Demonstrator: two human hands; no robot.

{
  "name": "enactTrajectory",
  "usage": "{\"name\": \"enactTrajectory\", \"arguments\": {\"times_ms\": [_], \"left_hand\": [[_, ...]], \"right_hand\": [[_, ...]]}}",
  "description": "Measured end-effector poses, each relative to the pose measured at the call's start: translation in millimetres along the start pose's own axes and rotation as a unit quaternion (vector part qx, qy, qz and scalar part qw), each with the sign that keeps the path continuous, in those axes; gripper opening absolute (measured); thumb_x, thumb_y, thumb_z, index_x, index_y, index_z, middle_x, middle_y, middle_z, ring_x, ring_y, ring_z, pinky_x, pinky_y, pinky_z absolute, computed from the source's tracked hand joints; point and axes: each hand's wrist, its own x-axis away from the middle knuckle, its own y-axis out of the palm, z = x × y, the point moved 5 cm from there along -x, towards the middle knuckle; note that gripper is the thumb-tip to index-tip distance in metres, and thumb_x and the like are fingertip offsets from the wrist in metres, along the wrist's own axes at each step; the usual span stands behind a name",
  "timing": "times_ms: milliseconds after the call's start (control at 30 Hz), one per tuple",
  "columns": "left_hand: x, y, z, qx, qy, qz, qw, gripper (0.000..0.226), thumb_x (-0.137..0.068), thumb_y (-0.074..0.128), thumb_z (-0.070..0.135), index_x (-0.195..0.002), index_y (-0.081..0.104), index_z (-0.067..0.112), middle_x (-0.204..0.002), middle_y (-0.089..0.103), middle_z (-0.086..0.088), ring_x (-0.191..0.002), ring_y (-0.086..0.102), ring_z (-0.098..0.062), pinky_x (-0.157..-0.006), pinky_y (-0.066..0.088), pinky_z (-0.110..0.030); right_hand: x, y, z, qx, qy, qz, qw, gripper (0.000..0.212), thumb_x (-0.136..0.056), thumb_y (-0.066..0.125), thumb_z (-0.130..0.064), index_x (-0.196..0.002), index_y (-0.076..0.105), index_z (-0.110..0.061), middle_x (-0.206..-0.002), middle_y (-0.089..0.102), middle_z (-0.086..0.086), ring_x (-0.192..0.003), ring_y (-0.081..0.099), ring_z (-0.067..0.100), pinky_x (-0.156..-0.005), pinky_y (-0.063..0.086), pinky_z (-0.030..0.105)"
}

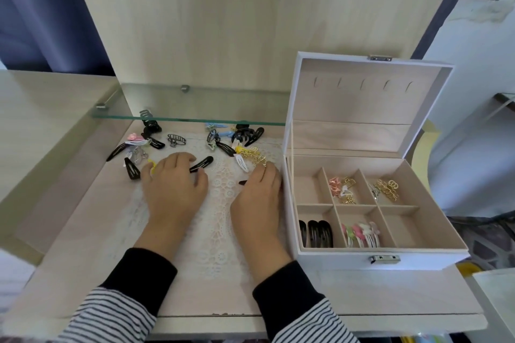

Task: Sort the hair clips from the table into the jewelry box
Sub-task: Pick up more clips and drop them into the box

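Several hair clips lie scattered on the lace mat [223,220]: black snap clips, black claw clips [246,133], blue ones, a gold chain-like clip [254,156]. My left hand [174,186] is palm down, its fingertips pinching the end of a black snap clip [203,163]; a yellow clip [152,167] peeks out at its left. My right hand [257,199] is palm down beside the jewelry box [348,259], fingers curled just below the gold clip, and a dark clip tip [243,183] pokes out under its thumb. The box stands open with sorted black [316,232], pastel [361,234], pink-gold [342,186] and gold clips [386,189].
A glass shelf [189,117] hangs low over the back row of clips. The box's raised lid [362,97] stands at the right rear. Two box compartments [305,186] [402,227] hold nothing. The table's front edge [223,317] is near my striped sleeves.
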Motion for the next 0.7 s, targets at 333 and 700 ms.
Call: {"name": "enactTrajectory", "arguments": {"times_ms": [333,700], "left_hand": [[0.9,0.4,2.2,0.006,0.031,-0.008,0.999,0.043,-0.081,0.052,0.056,-0.093,0.073,0.021,-0.098,0.067,0.004,-0.091,0.060,-0.023,-0.088,0.035,-0.039],[1.7,-0.1,4.0,0.019,0.055,0.009,0.998,0.020,-0.093,0.058,0.032,-0.087,0.070,0.016,-0.089,0.066,-0.002,-0.080,0.057,-0.027,-0.076,0.040,-0.038]], "right_hand": [[0.4,-3.3,-0.6,0.049,-0.004,0.001,0.999,0.052,-0.071,0.011,-0.017,-0.095,0.055,-0.003,-0.094,0.055,0.015,-0.084,0.051,0.028,-0.081,0.045,0.038],[0.2,-1.2,-0.4,0.069,-0.008,0.004,0.998,0.043,-0.074,0.016,-0.013,-0.092,0.054,-0.007,-0.090,0.054,0.013,-0.079,0.049,0.027,-0.073,0.043,0.036]]}}
